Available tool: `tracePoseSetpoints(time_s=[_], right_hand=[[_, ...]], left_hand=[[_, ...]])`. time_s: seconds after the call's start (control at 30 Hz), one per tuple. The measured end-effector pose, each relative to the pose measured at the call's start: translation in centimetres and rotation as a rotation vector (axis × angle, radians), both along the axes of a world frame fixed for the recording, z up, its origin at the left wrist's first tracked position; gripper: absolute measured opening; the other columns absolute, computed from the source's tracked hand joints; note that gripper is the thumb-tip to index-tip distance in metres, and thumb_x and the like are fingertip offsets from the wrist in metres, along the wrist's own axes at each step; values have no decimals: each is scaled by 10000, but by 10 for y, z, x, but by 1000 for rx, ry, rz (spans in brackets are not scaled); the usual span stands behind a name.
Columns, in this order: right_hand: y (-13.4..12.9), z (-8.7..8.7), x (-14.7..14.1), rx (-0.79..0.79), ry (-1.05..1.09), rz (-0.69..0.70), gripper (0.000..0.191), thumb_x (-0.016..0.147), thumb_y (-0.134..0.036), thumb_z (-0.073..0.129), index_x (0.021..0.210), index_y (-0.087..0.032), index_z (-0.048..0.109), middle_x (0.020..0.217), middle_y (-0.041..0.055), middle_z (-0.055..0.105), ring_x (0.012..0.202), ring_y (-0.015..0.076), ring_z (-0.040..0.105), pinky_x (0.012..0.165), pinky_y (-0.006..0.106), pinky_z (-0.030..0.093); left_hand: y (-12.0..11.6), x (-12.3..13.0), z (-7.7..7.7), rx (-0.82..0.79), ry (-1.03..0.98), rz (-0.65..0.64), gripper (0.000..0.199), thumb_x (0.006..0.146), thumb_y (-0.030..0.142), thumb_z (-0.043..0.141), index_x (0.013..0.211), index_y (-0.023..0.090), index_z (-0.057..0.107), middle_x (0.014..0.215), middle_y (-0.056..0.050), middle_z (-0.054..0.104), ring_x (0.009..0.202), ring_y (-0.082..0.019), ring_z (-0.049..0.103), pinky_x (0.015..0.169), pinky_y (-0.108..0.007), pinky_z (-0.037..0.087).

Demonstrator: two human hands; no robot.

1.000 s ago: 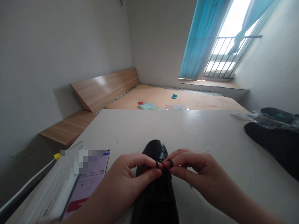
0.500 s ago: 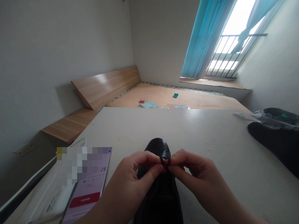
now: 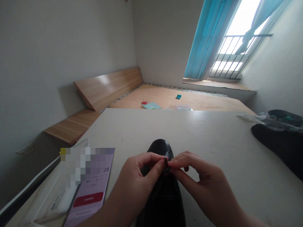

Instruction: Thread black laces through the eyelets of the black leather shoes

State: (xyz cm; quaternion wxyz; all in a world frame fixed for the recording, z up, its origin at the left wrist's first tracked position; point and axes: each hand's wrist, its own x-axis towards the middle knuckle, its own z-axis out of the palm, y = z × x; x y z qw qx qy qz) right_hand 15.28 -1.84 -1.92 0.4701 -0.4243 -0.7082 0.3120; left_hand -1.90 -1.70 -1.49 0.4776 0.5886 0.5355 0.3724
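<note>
A home bedroom, wooden bed headboard (image 3: 107, 89), blue curtain (image 3: 208, 41), railed window (image 3: 236, 53)

- You've got plain grey walls (image 3: 59, 47) on both sides
- Ahead: bright window (image 3: 243, 22), blue curtains (image 3: 208, 41), metal railing (image 3: 227, 60)
- Left: wooden headboard (image 3: 109, 88)
- Beyond your white table (image 3: 201, 132): plywood bed base (image 3: 189, 102)

the left hand (image 3: 138, 176) enters at about seven o'clock and the right hand (image 3: 201, 173) at about five o'clock, both bare, with slim fingers, short nails and uncovered forearms (image 3: 227, 211).

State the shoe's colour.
The shoe is black, clearest at its toe in the head view.
</note>
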Motion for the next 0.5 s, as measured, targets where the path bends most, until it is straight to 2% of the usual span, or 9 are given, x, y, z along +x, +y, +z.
tracePoseSetpoints(time_s=[0.1,0.17,0.23,0.37,0.43,0.5], right_hand=[[0,-1,-1,222,-70,126,160,857,-65,601,877,-210,668,815,9,708,773,138,630,706,249,520],[1,-1,-1,297,-117,148,164,862,-50,585,886,-199,649,816,15,693,777,138,612,704,254,509],[2,-1,-1,266,-128,99,142,859,-67,593,837,-200,637,765,5,669,738,137,590,677,256,491],[4,-1,-3,72,-91,-32,144,814,-114,615,726,-214,560,690,-19,608,657,140,536,605,261,453],[5,0,-4,16,-100,-62,130,786,-123,624,744,-220,547,724,-18,604,669,145,528,589,260,444],[7,0,-4,25,-146,-58,120,781,-124,640,783,-224,574,755,-14,604,695,150,531,598,260,443]], left_hand=[[1,2,-1,9,4,14,265,827,430,612,886,209,745,857,-12,745,850,-207,656,783,-277,493],[1,2,-3,-2,5,4,272,831,430,600,908,210,742,890,-17,747,864,-214,653,797,-294,490],[-1,2,-5,9,8,-16,296,848,415,569,980,206,733,946,-31,739,875,-217,649,805,-312,486],[-5,-2,-7,75,-15,-88,322,865,350,540,1113,219,697,1062,-43,704,956,-219,636,859,-330,468],[-6,-4,-6,99,-5,-97,303,845,350,591,1102,235,705,1038,-34,703,966,-219,630,871,-326,459],[-5,-4,-4,106,2,-101,256,830,366,630,1027,239,732,948,-20,709,901,-206,631,825,-306,464]])
